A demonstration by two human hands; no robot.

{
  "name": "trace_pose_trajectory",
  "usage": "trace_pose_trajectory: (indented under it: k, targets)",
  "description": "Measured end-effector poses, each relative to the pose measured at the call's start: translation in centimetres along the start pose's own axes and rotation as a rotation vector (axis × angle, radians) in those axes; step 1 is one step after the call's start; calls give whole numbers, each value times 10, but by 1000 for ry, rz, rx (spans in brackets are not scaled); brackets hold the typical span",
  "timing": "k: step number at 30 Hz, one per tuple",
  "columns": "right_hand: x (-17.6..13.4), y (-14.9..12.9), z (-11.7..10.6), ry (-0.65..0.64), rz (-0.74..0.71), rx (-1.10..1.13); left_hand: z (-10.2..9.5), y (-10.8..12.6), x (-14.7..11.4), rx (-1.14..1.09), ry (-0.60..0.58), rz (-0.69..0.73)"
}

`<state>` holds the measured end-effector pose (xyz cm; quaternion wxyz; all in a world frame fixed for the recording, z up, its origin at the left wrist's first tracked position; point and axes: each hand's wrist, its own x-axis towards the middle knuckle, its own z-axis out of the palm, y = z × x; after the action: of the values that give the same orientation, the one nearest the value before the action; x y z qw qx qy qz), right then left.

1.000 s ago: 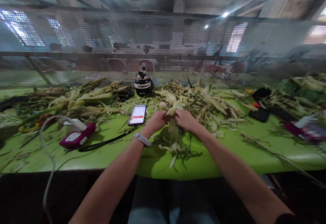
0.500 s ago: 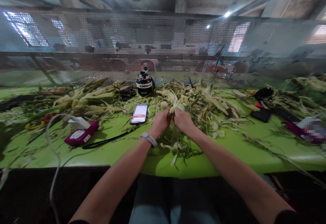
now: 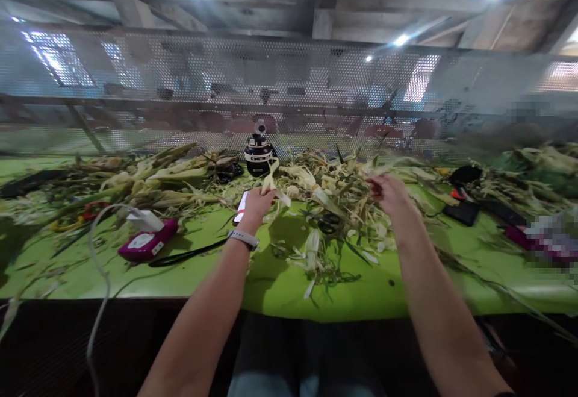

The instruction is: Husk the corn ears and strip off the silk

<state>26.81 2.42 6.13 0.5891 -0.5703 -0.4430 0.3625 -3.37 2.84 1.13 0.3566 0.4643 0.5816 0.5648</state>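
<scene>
My left hand, with a pale watch band on its wrist, is closed round a strip of pale corn husk. The strip rises above the fingers, in front of the black bottle, and the hand partly covers a phone. Over the right side of the husk pile, my right hand is raised with loosely bent, slightly blurred fingers. I see nothing held in it. Dark-handled scissors lie between my hands. Closer to me are husk scraps on the green tabletop.
A black bottle stands at the back, before a perforated metal screen. At left are more husks and a purple power strip with a white cable. A black box-like object lies at right.
My hands were together over the husk; now they are wide apart. The left has moved left with a strip, the right has swung right and up. The scissors have come into sight.
</scene>
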Motion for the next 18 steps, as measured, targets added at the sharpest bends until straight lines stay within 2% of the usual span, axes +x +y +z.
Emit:
trace_pose_trajectory:
  k: [2, 3, 5, 7, 11, 18]
  targets:
    - [-12, 1, 17, -333, 15, 102, 8, 2, -10, -62, -163, -16]
    - [-18, 3, 27, -456, 29, 93, 11, 4, -15, -83, -249, -23]
    - [-29, 8, 46, -630, 50, 39, 15, 6, -23, -91, -405, -15]
    - [-37, 14, 60, -737, 64, -29, 18, 7, -28, -70, -521, 17]
    - [-44, 22, 72, -772, 93, -112, 23, 4, -33, -68, -599, 19]
    - [-47, 22, 75, -744, 19, -172, 29, -2, -34, -84, -512, -30]
